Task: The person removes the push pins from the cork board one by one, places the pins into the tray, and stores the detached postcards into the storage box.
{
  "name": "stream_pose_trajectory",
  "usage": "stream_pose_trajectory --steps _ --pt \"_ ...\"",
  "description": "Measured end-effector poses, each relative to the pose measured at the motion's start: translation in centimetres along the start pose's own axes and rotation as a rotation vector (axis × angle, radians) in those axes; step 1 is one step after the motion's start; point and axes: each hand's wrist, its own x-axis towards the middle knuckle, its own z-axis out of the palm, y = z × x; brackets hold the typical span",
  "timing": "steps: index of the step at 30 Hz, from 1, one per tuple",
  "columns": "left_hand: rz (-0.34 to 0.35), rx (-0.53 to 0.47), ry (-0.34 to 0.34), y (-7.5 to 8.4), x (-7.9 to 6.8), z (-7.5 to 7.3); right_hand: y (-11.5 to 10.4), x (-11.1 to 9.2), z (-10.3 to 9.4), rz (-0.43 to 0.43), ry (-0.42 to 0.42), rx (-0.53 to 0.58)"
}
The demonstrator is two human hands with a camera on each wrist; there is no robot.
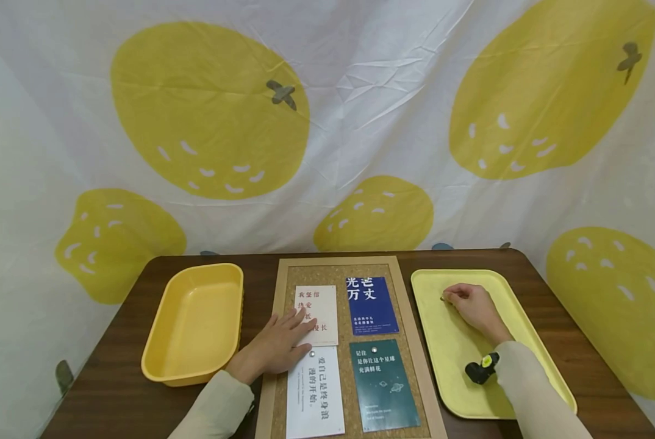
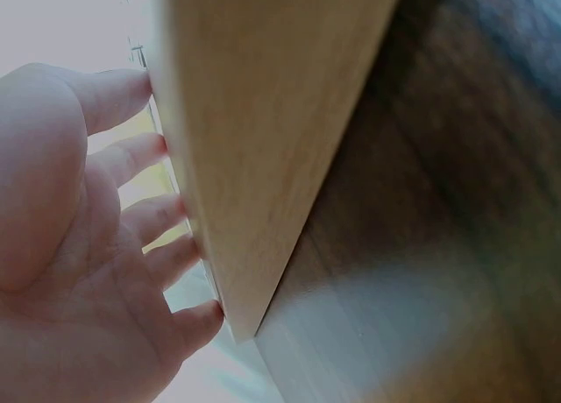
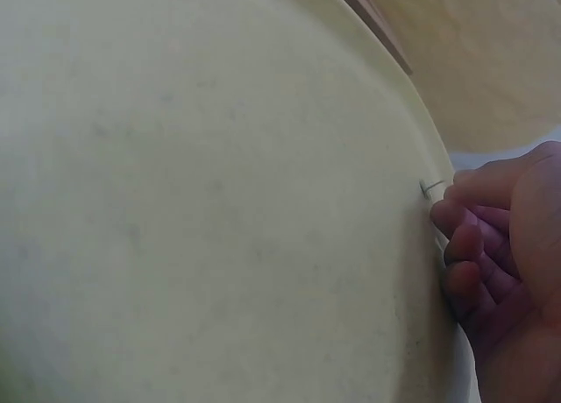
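A cork board (image 1: 413, 341) with a light wooden frame bears four-cornered cards. My left hand (image 1: 280, 344) rests with fingers spread on the white card with red characters (image 1: 329, 299) at its upper left, covering part of the text. In the left wrist view, the fingertips reach over the frame's edge. Over the yellow tray (image 1: 437, 341) on the right, my right hand (image 1: 476, 308) pinches a small metal thumbtack (image 3: 424, 190) between thumb and forefinger. Its flat head points away from the fingers. The other fingers are curled in.
A dark blue card (image 1: 382, 308), a green card (image 1: 388, 390) and a white card with dark text (image 1: 305, 408) share the board. Silver tacks show on the green card and the lower white one. A deep yellow basin (image 1: 196, 323) stands at left on the dark wooden table (image 1: 113, 366).
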Motion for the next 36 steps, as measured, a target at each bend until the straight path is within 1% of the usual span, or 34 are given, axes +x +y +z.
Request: stream_pose_trajectory --steps 6,13,18,23,27,33,36 --pt "0.000 0.003 0.001 0.0 0.0 0.0 -0.2 0.1 -0.1 -0.006 0.000 0.011" --pt "-0.005 0.000 0.001 0.2 -0.1 -0.2 -0.8 0.3 -0.3 -0.041 -0.007 0.016" --pt "-0.007 -0.004 -0.003 0.2 -0.2 -0.3 -1.6 0.5 -0.3 -0.066 -0.012 0.016" --pt "-0.008 -0.004 -0.005 0.2 -0.2 -0.3 -3.3 0.7 0.0 -0.075 -0.019 0.023" --pt "-0.005 -0.009 -0.005 0.2 -0.1 -0.2 -4.8 0.8 0.6 -0.082 -0.035 0.024" --pt "0.001 -0.007 -0.004 0.2 -0.1 -0.3 -6.6 1.1 2.0 -0.128 -0.048 0.022" --pt "0.002 -0.008 -0.003 0.2 -0.2 -0.3 -7.7 1.2 2.9 -0.136 -0.064 0.028"
